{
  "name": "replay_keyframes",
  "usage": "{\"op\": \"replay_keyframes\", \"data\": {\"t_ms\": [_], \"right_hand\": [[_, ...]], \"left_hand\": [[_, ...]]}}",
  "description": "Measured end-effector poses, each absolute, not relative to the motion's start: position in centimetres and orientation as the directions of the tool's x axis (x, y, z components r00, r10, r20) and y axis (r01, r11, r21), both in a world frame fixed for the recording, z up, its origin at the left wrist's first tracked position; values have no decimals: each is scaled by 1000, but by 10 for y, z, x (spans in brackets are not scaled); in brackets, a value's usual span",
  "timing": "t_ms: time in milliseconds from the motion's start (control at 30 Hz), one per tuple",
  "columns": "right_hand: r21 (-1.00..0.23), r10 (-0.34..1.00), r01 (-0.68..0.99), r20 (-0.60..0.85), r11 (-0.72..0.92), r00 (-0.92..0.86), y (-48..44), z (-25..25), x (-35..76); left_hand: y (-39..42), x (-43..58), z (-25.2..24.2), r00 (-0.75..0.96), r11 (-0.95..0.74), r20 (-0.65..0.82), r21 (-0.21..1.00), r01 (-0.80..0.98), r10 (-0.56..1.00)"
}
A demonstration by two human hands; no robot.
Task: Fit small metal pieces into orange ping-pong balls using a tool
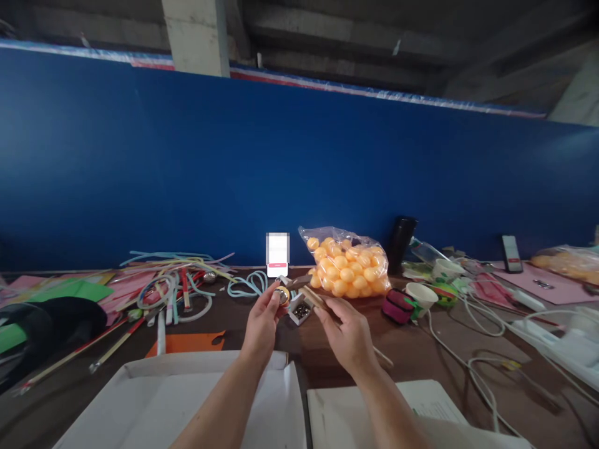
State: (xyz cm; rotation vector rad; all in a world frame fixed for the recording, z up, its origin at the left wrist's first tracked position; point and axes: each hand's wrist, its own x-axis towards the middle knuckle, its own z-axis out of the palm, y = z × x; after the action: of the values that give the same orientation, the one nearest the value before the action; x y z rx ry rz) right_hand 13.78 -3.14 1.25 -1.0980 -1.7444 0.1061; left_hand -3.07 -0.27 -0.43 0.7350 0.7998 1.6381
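My left hand is raised over the brown table, fingers pinched on a small round yellow-and-metal object. My right hand is closed on a thin wooden stick whose tip points toward that object. Just below and between the hands sits a small open white box holding tiny dark pieces. A clear bag of orange balls lies right behind the hands.
A white tray and a white sheet lie at the near edge. Coloured straws and tubes lie left, paper cups, a dark tumbler and white cables right. A blue wall runs behind.
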Motion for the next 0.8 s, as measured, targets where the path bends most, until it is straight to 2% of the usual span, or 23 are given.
{"op": "replay_keyframes", "data": {"t_ms": [800], "right_hand": [[-508, 725, 667, 684, 545, -72, -33, 15, 137]], "left_hand": [[0, -32, -7, -219, -170, 70, 862, -477, 973]]}}
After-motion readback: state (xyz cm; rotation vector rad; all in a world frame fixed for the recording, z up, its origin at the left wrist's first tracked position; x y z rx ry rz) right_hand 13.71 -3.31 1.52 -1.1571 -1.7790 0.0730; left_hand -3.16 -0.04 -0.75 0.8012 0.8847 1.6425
